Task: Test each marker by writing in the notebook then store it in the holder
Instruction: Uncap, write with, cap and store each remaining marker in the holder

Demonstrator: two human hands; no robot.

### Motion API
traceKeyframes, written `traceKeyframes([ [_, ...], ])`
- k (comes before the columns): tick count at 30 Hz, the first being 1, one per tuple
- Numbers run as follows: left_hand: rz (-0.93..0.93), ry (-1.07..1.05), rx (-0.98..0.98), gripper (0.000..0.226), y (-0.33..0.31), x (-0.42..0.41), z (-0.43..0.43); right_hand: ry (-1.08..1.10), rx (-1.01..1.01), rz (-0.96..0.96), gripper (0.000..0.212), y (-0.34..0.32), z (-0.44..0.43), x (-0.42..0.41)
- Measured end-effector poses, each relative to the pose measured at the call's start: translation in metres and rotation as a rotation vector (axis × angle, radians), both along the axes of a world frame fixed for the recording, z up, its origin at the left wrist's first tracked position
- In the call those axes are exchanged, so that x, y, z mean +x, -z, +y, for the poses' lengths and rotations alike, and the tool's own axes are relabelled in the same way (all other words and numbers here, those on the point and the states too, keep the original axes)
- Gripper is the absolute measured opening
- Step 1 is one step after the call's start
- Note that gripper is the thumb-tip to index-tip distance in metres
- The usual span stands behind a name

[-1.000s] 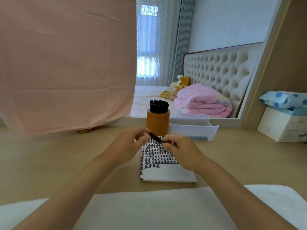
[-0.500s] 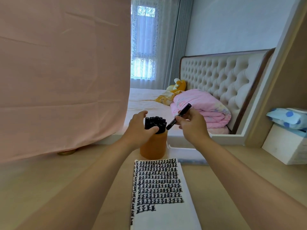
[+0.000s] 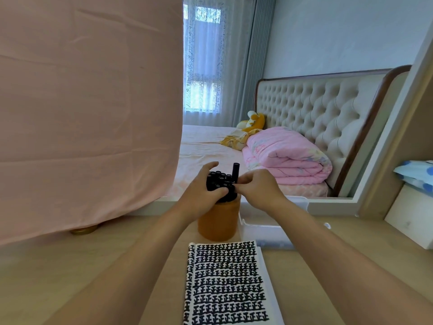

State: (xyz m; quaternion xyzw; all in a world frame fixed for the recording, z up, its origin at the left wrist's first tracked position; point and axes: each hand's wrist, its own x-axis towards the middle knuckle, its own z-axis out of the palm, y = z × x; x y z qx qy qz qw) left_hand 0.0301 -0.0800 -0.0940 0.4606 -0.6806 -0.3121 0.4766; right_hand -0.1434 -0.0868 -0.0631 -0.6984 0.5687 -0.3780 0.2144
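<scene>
We find the holder's (image 3: 219,219) mouth packed tight with markers (image 3: 216,181), leaving little room. Our left hand (image 3: 201,198) wraps the bundle from the left, and our right hand (image 3: 257,188) pinches a taller marker (image 3: 235,171) at its right side. A clear tray (image 3: 264,233) stands just right of the holder. The notebook (image 3: 227,282) fills the near middle of the desk (image 3: 70,277), with bare desk open on both sides. A pink cloth (image 3: 89,113) hangs along the far left edge, and a white box (image 3: 412,219) stands at the far right.
</scene>
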Motion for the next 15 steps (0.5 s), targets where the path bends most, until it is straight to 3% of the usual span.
traceKeyframes([
  [7, -0.338, -0.07, -0.302, 0.053, -0.016, -0.007, -0.001, -0.111, 0.14, 0.093, 0.011, -0.001, 0.002, -0.003],
  [12, -0.685, -0.074, -0.364, 0.04, -0.017, -0.016, -0.007, -0.168, 0.125, 0.046, 0.004, -0.009, 0.006, -0.032],
  [15, -0.796, -0.097, -0.379, 0.043, -0.015, -0.016, -0.004, -0.135, 0.156, 0.321, 0.003, -0.003, 0.003, -0.055],
])
